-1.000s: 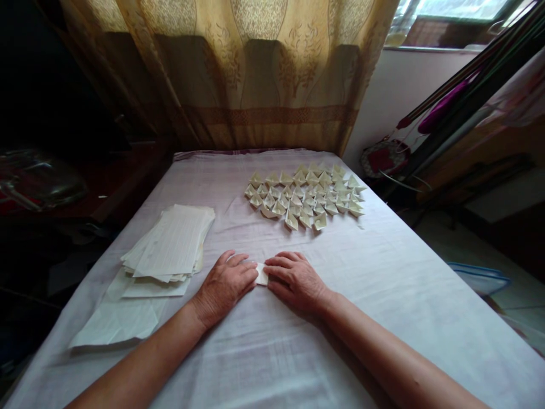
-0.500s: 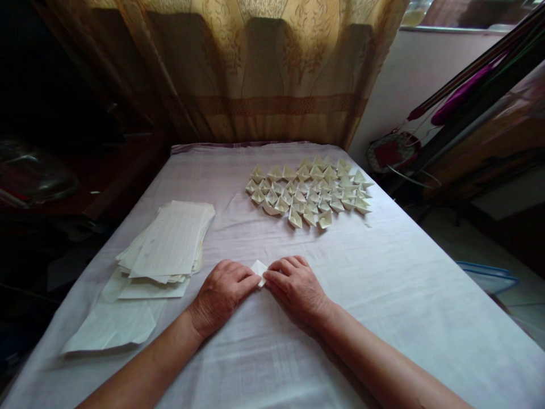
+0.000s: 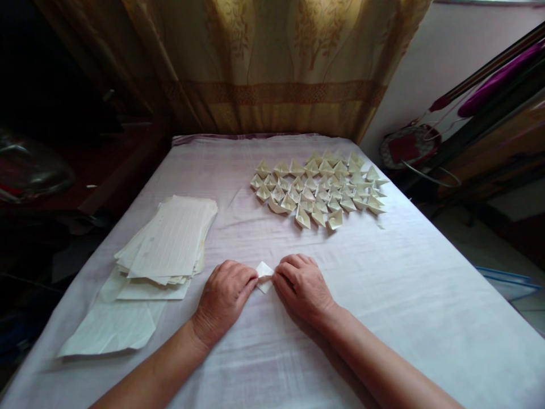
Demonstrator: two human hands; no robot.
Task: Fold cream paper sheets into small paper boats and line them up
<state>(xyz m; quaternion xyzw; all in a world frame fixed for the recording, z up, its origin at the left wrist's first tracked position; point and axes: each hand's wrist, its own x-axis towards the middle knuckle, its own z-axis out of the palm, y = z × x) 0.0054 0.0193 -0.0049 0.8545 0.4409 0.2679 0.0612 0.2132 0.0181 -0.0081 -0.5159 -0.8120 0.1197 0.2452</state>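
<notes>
Folded paper (image 3: 264, 270) between both grips (image 3: 225, 294) (image 3: 305, 285)

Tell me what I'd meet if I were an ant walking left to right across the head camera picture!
Stack of paper sheets → left hand → small folded paper → right hand → round patterned thing with a red patch → blue-edged thing.

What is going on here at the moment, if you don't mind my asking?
A person is working a small piece of folded white paper, gripping one side with the left hand and the other with the right hand, just above a pale cloth. Beyond the hands, mostly to the right, many folded paper boats stand clustered together. A loose stack of paper sheets lies to the left.
</notes>
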